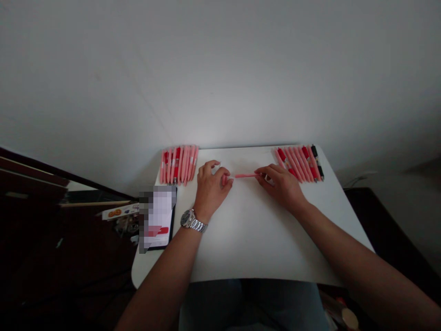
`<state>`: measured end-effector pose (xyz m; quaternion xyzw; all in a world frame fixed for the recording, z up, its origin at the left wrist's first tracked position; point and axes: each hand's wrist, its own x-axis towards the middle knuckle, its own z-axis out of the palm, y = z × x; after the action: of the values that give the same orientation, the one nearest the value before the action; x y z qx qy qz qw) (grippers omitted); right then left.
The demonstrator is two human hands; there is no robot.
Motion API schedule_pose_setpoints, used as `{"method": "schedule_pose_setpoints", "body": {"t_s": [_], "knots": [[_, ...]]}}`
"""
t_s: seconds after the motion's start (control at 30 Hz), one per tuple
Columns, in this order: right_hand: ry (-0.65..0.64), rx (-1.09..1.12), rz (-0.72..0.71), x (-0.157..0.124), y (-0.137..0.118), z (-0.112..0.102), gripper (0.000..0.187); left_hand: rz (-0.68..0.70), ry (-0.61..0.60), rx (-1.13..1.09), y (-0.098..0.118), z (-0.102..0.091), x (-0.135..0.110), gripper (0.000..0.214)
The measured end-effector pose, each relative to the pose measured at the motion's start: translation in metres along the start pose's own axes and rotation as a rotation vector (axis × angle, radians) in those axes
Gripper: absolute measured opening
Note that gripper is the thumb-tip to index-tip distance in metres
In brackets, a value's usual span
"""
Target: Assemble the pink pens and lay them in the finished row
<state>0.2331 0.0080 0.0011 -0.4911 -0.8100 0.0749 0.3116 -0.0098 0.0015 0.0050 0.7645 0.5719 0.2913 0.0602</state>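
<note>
My left hand (211,189), with a metal watch at its wrist, is closed in a pinch over the white table. Between its thumb and fingers shows a small pink pen part (224,179), mostly hidden. To its right, my right hand (280,184) grips one end of a slim pink pen piece (246,175) with thumb and fingertips. That piece lies level, its free end pointing at my left hand with a small gap between. The wrapped pens on both sides are apart from my left hand; my right hand is close to the right row.
Rows of pink, red and black pens lie at the back left (179,165) and back right (299,162) of the table (248,248). A phone (159,220) rests at the left edge. A wall (227,82) stands directly behind.
</note>
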Motion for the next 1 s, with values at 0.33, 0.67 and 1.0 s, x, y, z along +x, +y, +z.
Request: {"method": "schedule_pose_setpoints", "body": {"t_s": [0.33,0.67,1.0], "knots": [[0.008,0.017,0.017,-0.0015,0.0003,0.0003,0.02,0.019,-0.008,-0.021,0.0013,-0.0002,-0.0008,0.02],[0.01,0.023,0.025,-0.0008,-0.0005,-0.001,0.02,0.013,-0.002,-0.027,0.0002,0.0012,-0.0009,0.023],[0.03,0.015,0.002,-0.0007,-0.0001,-0.001,0.021,0.016,-0.015,-0.029,-0.0008,0.0009,-0.0013,0.023]]}}
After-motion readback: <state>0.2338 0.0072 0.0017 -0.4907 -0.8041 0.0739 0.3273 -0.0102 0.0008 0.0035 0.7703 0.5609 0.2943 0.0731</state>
